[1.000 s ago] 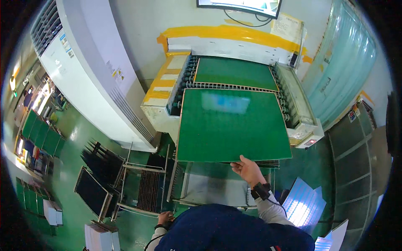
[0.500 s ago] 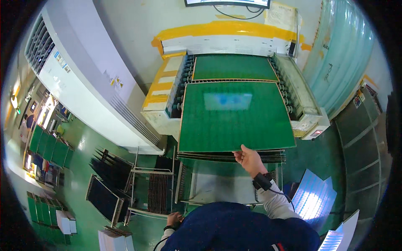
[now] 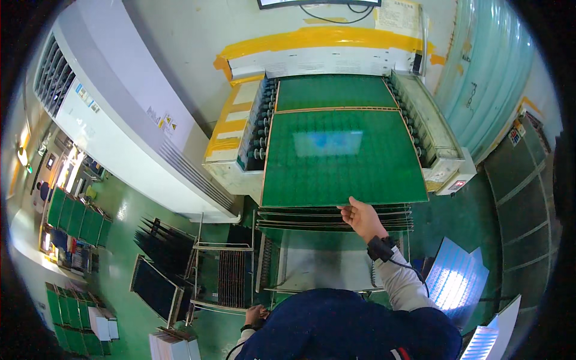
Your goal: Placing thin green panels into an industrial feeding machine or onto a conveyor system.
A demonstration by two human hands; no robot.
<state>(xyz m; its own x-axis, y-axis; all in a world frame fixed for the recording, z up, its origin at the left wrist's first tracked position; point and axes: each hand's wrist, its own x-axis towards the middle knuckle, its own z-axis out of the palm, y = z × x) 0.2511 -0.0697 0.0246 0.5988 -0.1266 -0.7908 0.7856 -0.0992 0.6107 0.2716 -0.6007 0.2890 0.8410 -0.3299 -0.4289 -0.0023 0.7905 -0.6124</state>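
With the green board [image 3: 345, 174] at twelve o'clock over the rollers [image 3: 259, 153], its near edge was pinched by the right hand's [image 3: 366, 222] fingers — best held level and square — while the left hand's [image 3: 257, 314] grip, at the board's seven o'clock, could not be told.

screen [image 3: 318, 2]: cut off by top edge | wall sheet [image 3: 398, 17]: print too small | left hand [image 3: 257, 314]: grip unclear
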